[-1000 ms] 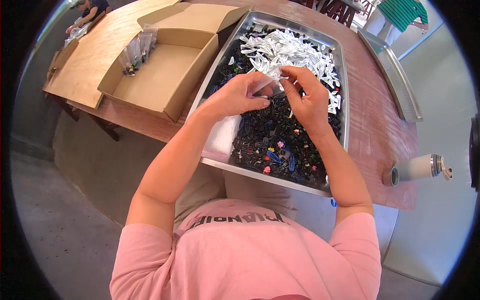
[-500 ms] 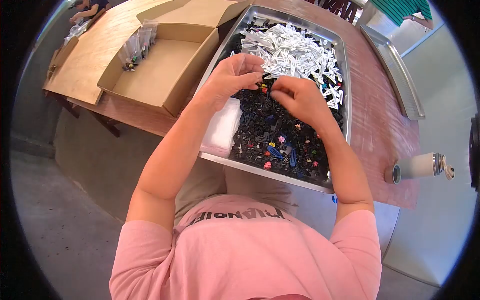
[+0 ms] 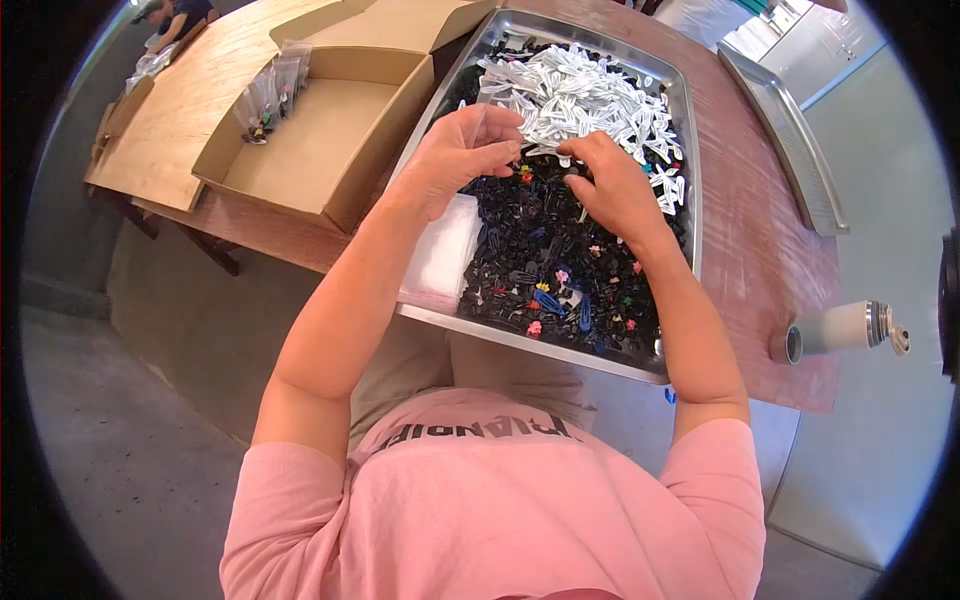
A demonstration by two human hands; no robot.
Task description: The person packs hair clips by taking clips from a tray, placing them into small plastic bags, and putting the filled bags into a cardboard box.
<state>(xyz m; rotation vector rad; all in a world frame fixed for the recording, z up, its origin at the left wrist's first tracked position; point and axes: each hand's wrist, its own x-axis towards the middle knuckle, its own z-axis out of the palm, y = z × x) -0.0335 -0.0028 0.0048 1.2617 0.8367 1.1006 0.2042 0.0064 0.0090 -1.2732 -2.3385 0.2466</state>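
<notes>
My left hand [image 3: 462, 152] hovers above the left side of a metal tray [image 3: 415, 152], fingers curled and thumb near them. A faint clear plastic bag [image 3: 482, 122] seems to be held there, mostly hidden by the fingers. My right hand [image 3: 612, 190] is at the near edge of a heap of white snap hair clips [image 3: 585, 95]. Its thumb and fingers are apart, with a white clip right by the fingertips. Beneath both hands spread many black hair clips [image 3: 520, 225], mixed with small coloured flower pieces [image 3: 562, 277] and blue clips [image 3: 585, 315].
A stack of clear bags [image 3: 440, 250] lies on the tray's left edge. Left of it, an open cardboard box [image 3: 335, 165] holds filled bags [image 3: 270, 95]. A second metal tray [image 3: 785, 135] and a flask [image 3: 835, 328] are on the right. A person [image 3: 178, 22] sits far left.
My right hand has moved up and away from me, from the black clips to the white ones, and its fingers have spread. My left hand has barely moved. Someone in green has mostly left view.
</notes>
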